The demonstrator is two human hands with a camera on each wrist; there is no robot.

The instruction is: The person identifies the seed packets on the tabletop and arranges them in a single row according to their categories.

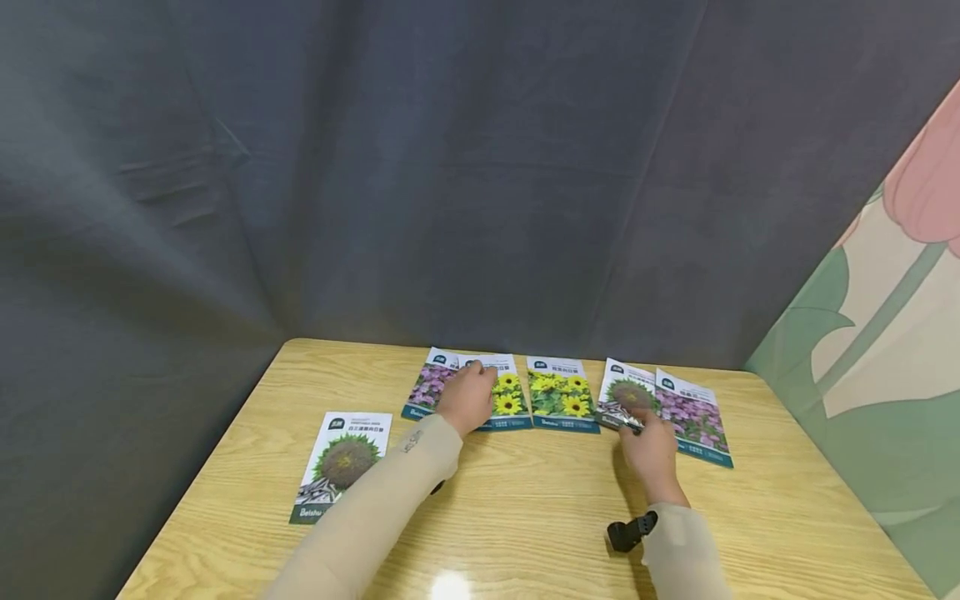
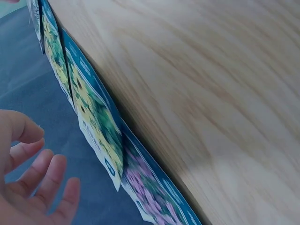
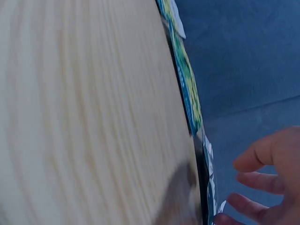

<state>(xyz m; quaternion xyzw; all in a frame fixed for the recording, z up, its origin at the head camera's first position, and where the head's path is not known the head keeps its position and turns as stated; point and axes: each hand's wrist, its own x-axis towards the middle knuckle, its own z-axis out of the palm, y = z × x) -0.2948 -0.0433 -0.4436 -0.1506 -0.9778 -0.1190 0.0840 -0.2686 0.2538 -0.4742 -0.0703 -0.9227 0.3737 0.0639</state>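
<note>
Flower seed packets lie in a row along the table's back edge. My left hand point(image 1: 467, 398) is over a yellow-flower packet point(image 1: 510, 392), which overlaps a purple-flower packet point(image 1: 423, 387) on its left. In the left wrist view the fingers point(image 2: 56, 171) are loosely bent, with nothing between them. My right hand point(image 1: 651, 450) is at the lower right corner of a packet with a brown-centred sunflower point(image 1: 626, 387). Its fingers point(image 3: 260, 183) stand apart in the right wrist view, close over that packet. A second yellow-flower packet point(image 1: 561, 392) lies between the hands.
Another purple-flower packet point(image 1: 692, 417) lies slanted at the right end of the row. Nearer, at the left, is a second sunflower packet point(image 1: 347, 458), partly covered by my left sleeve. A dark cloth point(image 1: 480, 183) hangs behind the wooden table point(image 1: 540, 508).
</note>
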